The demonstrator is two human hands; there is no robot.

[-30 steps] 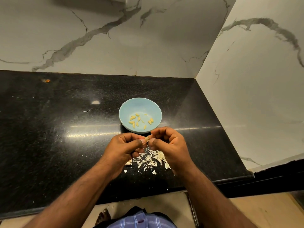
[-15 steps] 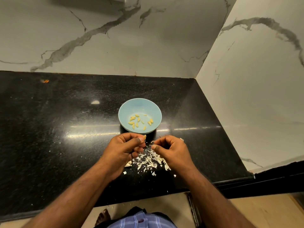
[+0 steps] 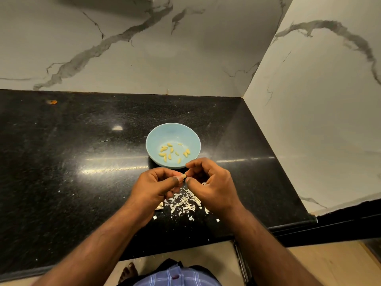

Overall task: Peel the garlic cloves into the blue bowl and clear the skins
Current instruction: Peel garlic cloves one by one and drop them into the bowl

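A light blue bowl [image 3: 156, 141] stands on the black counter and holds several peeled yellow garlic cloves [image 3: 170, 153]. Just in front of it my left hand [image 3: 156, 185] pinches a small garlic clove [image 3: 183, 175] between thumb and fingers. My right hand [image 3: 212, 184] meets it from the right, its thumb and forefinger pinching at the clove's tip. A pile of white garlic skins [image 3: 183, 202] lies on the counter beneath both hands. One unpeeled clove [image 3: 159, 207] peeks out under my left wrist.
The black granite counter [image 3: 72, 162] runs wide to the left; marble walls close it at the back and right. Its front edge [image 3: 185, 247] is near my body. A small orange scrap [image 3: 52, 102] lies far back left.
My right hand, which had pulled away to the right over the skins half a second ago, has come back to the clove in my left hand.
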